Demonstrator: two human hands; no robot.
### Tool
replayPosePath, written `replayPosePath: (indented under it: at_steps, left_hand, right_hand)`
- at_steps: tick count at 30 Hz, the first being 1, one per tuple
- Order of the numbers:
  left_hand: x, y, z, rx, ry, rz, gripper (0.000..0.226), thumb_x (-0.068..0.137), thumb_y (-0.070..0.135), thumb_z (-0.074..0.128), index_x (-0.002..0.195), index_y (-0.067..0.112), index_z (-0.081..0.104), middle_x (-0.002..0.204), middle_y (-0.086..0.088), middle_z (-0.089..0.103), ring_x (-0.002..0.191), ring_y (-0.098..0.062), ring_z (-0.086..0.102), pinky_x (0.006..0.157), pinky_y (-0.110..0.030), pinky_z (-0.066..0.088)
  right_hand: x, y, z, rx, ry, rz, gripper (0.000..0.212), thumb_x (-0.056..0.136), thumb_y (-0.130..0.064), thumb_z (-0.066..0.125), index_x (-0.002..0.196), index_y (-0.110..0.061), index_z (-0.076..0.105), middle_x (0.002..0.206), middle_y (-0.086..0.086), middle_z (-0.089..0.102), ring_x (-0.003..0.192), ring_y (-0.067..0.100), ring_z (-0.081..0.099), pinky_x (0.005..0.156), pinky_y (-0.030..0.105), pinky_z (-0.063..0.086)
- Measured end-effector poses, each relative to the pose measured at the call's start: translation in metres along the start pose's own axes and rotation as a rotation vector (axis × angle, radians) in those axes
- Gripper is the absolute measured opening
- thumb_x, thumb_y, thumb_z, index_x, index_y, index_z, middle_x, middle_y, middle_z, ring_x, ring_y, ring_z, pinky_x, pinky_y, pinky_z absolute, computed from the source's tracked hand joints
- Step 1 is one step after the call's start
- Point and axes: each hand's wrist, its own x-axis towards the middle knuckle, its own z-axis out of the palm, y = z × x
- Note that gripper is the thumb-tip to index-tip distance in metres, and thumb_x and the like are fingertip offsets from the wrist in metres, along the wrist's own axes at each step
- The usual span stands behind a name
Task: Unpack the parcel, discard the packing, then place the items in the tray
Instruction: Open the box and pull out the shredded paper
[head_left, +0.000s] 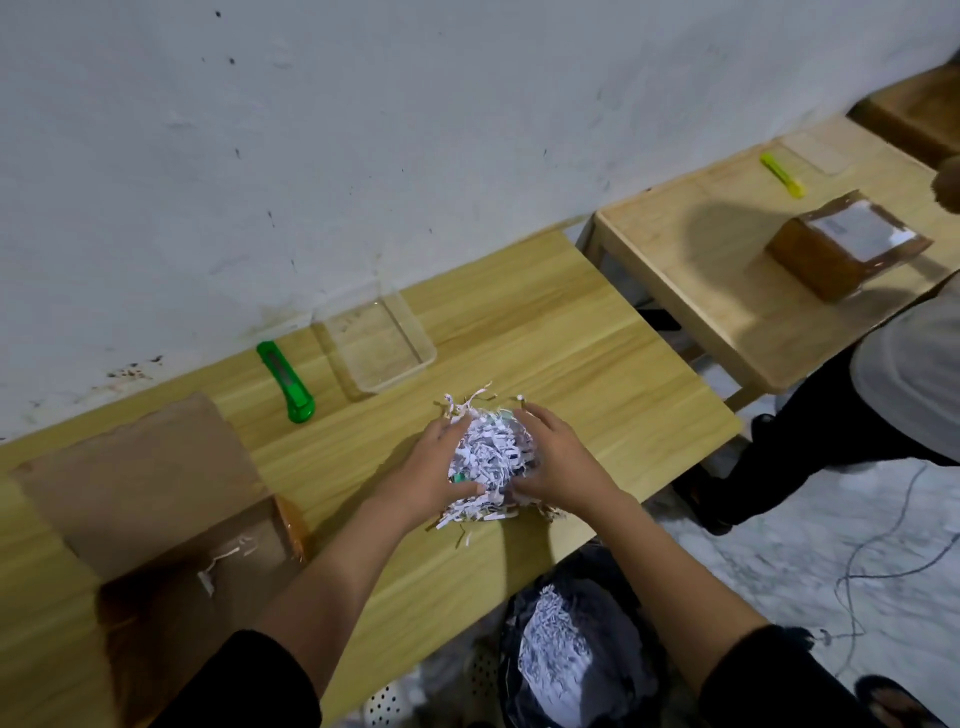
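A heap of shredded white paper packing (491, 457) lies on the wooden table (597, 364) near its front edge. My left hand (434, 465) cups its left side and my right hand (558, 460) its right side, both gripping the shreds. Something green shows within the heap by my left thumb. The opened cardboard parcel (171, 519) sits at the left, flaps spread, with a few paper strips inside. A clear plastic tray (376, 345) stands at the back of the table and holds nothing.
A green box cutter (285, 382) lies left of the tray. Below the table's front edge a black bin bag (571, 649) holds shredded paper. Another person stands at the right by a second table (727, 291) with a sealed box (841, 249), yellow cutter (782, 174) and tray.
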Motion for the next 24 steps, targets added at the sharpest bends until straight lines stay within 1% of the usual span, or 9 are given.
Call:
replayPosePath:
  at_steps: [2,6,10,12,15,18,21,23,24]
  left_hand:
    - [-0.003,0.004,-0.003,0.019,0.03,0.019,0.078,0.081,0.031,0.068,0.145,0.024,0.022,0.146,-0.003,0.03,0.128,-0.017,0.039,0.099,-0.027,0.032]
    - [-0.009,0.006,-0.007,0.076,0.065,0.009,0.062,0.087,0.032,0.059,0.141,0.016,0.032,0.143,-0.005,0.035,0.128,-0.02,0.039,0.103,-0.031,0.034]
    - [-0.017,0.003,-0.011,0.09,0.089,0.016,0.054,0.087,0.03,0.06,0.133,0.01,0.042,0.135,-0.008,0.043,0.123,-0.021,0.044,0.099,-0.029,0.034]
    - [-0.025,0.002,-0.014,0.068,0.143,0.021,0.05,0.088,0.03,0.058,0.131,0.009,0.045,0.131,-0.007,0.045,0.117,-0.02,0.047,0.096,-0.028,0.036]
    - [-0.043,-0.004,-0.022,0.031,0.299,0.029,0.04,0.091,0.029,0.054,0.124,0.008,0.052,0.124,-0.006,0.05,0.115,-0.019,0.048,0.093,-0.023,0.034]
    - [-0.073,-0.028,-0.032,-0.012,0.477,-0.002,0.029,0.092,0.024,0.052,0.114,0.007,0.059,0.115,-0.007,0.056,0.11,-0.019,0.052,0.089,-0.021,0.035]
    - [-0.114,-0.071,-0.041,-0.027,0.644,-0.126,0.027,0.093,0.026,0.049,0.113,0.01,0.059,0.114,-0.005,0.057,0.107,-0.019,0.054,0.09,-0.026,0.04]
    - [-0.144,-0.1,-0.045,-0.041,0.814,-0.209,0.024,0.094,0.02,0.049,0.112,0.01,0.059,0.111,-0.008,0.058,0.106,-0.023,0.055,0.089,-0.03,0.043]
    - [-0.159,-0.113,-0.048,-0.051,0.923,-0.236,0.022,0.093,0.014,0.05,0.111,0.007,0.059,0.109,-0.012,0.058,0.104,-0.027,0.055,0.088,-0.028,0.042]
  right_hand:
    - [-0.003,-0.003,-0.007,-0.033,0.044,-0.041,0.08,0.076,-0.024,0.073,0.143,-0.019,0.03,0.151,0.003,0.027,0.137,0.022,0.027,0.11,0.037,0.033]
    - [-0.005,-0.015,-0.013,-0.047,0.128,-0.122,0.051,0.085,-0.019,0.061,0.133,-0.01,0.046,0.138,0.009,0.044,0.128,0.024,0.039,0.106,0.032,0.033]
    - [-0.006,-0.031,-0.009,-0.023,0.159,-0.147,0.036,0.086,-0.013,0.058,0.122,-0.007,0.054,0.124,0.011,0.054,0.117,0.025,0.048,0.096,0.029,0.038]
    - [-0.006,-0.039,-0.004,-0.01,0.166,-0.169,0.034,0.086,-0.012,0.057,0.12,-0.007,0.056,0.12,0.011,0.056,0.113,0.025,0.051,0.093,0.03,0.041]
    - [-0.006,-0.058,0.005,0.024,0.171,-0.2,0.032,0.086,-0.008,0.055,0.118,-0.006,0.057,0.12,0.012,0.056,0.111,0.025,0.053,0.091,0.031,0.043]
    - [-0.007,-0.087,0.026,0.066,0.138,-0.254,0.029,0.086,-0.005,0.055,0.114,-0.004,0.059,0.116,0.015,0.058,0.111,0.028,0.055,0.093,0.037,0.045]
    - [-0.012,-0.121,0.06,0.111,0.076,-0.308,0.028,0.084,-0.003,0.055,0.111,-0.004,0.061,0.11,0.015,0.06,0.101,0.026,0.059,0.09,0.038,0.048]
    - [-0.019,-0.142,0.085,0.151,0.027,-0.326,0.03,0.083,-0.003,0.054,0.112,-0.006,0.061,0.11,0.014,0.06,0.099,0.024,0.06,0.089,0.038,0.05]
    - [-0.023,-0.152,0.098,0.165,0.006,-0.334,0.03,0.084,-0.003,0.053,0.113,-0.006,0.06,0.111,0.013,0.06,0.1,0.023,0.06,0.089,0.038,0.051]
